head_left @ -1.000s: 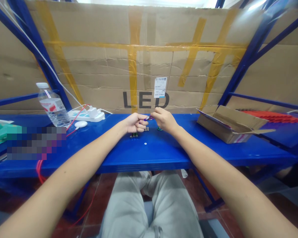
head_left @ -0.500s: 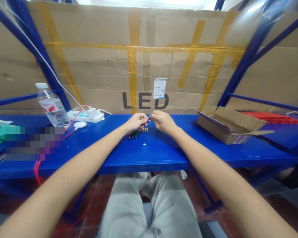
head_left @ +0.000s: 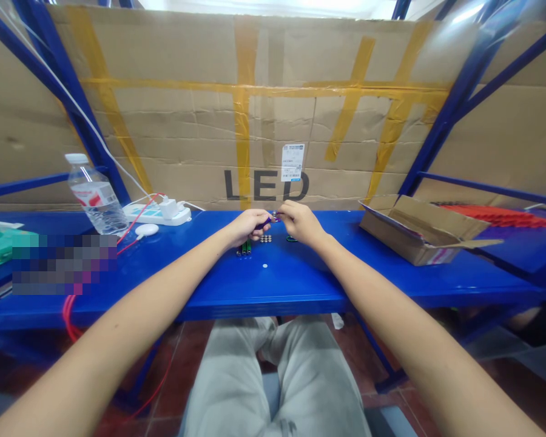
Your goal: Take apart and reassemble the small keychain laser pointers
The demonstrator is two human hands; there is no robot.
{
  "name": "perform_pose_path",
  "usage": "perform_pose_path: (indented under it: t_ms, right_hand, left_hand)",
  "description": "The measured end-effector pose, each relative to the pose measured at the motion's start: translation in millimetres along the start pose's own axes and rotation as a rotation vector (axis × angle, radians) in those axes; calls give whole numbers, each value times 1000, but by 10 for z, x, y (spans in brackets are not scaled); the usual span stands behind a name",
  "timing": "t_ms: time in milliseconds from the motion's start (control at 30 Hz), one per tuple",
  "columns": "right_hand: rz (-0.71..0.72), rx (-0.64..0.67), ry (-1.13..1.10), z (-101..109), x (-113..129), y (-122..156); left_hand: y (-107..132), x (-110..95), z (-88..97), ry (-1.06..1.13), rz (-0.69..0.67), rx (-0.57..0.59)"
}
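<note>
My left hand is closed around a small purple tube-like object above the blue table. Facing it, my right hand has its fingertips pinched together close to the object's end. A tiny shiny piece shows at those fingertips, too small to name. Below my left hand lie several green cylinders side by side. Small round metallic pieces sit in rows between the hands. Partly hidden under my right hand is a green item.
An open cardboard box stands at right, with red pieces behind it. On the left are a water bottle, a white power strip, a white round device and red cables. A white dot marks the table.
The purple object shows more clearly in my left hand, whose fingers have shifted slightly around it. My right fingertips have drawn a little away from it.
</note>
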State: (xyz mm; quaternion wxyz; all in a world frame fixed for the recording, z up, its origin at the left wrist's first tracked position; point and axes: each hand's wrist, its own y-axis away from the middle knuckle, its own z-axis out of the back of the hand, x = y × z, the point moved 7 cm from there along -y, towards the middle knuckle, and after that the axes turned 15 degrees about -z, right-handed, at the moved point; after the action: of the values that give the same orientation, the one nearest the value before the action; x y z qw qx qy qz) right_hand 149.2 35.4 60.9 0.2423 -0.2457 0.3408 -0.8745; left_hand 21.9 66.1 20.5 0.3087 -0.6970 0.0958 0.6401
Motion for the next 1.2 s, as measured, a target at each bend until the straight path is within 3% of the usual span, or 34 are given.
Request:
perform_pose_path:
  t_ms: [167,267,400,567,833,1200]
  right_hand:
    - [-165,-81,-88,104,-260,-49]
    - [-259,-85,-100,147,-402,-59]
    - [-345,-71,-109,171,-491,-61]
    - [-384,-47,-113,162,-490,-58]
    - [-389,-24,-125,141,-500,-61]
    - [-412,42,-123,87,-496,-60]
  left_hand:
    - [-78,63,167,-90,40,-87]
    - [-196,18,289,-375,-15,-79]
    - [-388,-54,241,-821,-168,158]
    - [-499,62,71,-1171,-141,459]
    - [-499,51,-61,-1307,-279,632]
    - [-431,-19,-139,-1309,-350,602]
